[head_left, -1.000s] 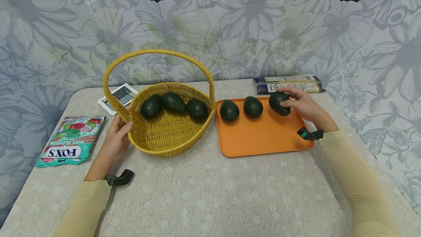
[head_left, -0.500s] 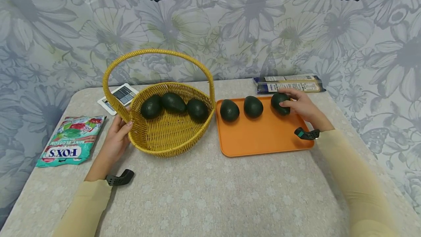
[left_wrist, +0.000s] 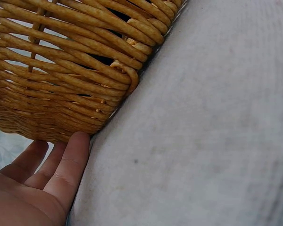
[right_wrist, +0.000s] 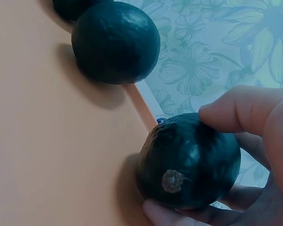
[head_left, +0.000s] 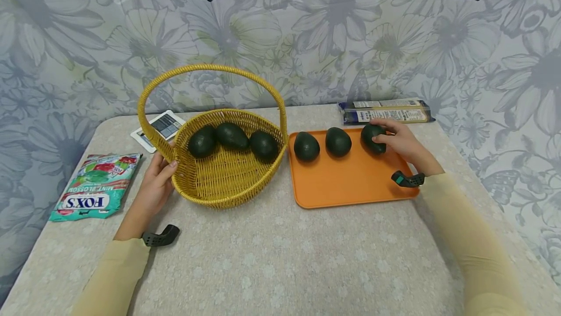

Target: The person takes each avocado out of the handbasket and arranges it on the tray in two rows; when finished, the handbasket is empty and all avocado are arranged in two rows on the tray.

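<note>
My right hand (head_left: 401,141) grips a dark green avocado (head_left: 371,138) at the back right of an orange tray (head_left: 350,184). Thumb and fingers curl round this avocado (right_wrist: 188,162) in the right wrist view, its stem scar showing. Two more avocados, a middle one (head_left: 338,142) and a left one (head_left: 306,146), stand beside it along the tray's back. A yellow wicker basket (head_left: 219,179) with a tall handle holds three avocados (head_left: 231,136) at its back. My left hand (head_left: 154,184) holds the basket's left rim; its fingers (left_wrist: 68,169) lie against the outer weave.
A teal candy bag (head_left: 96,187) lies left of my left hand. Behind the basket is a white device with a dark screen (head_left: 164,126). A long clear-and-blue packet (head_left: 385,111) lies behind the tray, near the patterned wall (head_left: 333,38).
My right hand and its avocado have shifted slightly right and down onto the tray, then stayed nearly still. The left hand and the basket have not visibly moved.
</note>
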Available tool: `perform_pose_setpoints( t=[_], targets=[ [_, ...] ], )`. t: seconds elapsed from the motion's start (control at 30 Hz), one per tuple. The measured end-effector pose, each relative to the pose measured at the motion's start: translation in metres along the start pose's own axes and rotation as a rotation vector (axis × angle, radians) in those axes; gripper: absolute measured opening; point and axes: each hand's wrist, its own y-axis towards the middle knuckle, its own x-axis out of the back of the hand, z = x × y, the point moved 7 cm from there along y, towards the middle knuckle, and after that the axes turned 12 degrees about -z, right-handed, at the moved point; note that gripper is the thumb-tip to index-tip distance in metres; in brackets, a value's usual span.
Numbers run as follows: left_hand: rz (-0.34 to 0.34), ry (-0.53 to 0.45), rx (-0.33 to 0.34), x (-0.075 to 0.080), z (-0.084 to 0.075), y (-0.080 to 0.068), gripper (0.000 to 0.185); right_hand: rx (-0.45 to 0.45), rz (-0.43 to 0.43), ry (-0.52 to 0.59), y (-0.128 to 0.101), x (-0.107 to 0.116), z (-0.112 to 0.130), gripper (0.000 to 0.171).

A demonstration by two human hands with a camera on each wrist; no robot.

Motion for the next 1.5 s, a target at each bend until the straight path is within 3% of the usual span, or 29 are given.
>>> perform_pose_setpoints(
  t=[0.27, 0.5, 1.5],
  targets=[
    [-0.004, 0.009, 0.008, 0.0002, 0.0011, 0.0003, 0.055, -0.03, -0.003, 0.022, -0.0002, 0.0014, -0.0028, 0.063],
    [-0.006, 0.005, -0.007, -0.0005, -0.0005, 0.0009, 0.058, -0.003, -0.013, -0.067, 0.0026, 0.0048, -0.0041, 0.064],
    [-0.009, -0.004, -0.005, -0.0001, -0.0004, 0.0014, 0.056, -0.009, -0.041, -0.143, -0.001, 0.0065, -0.0033, 0.068]
  ],
)
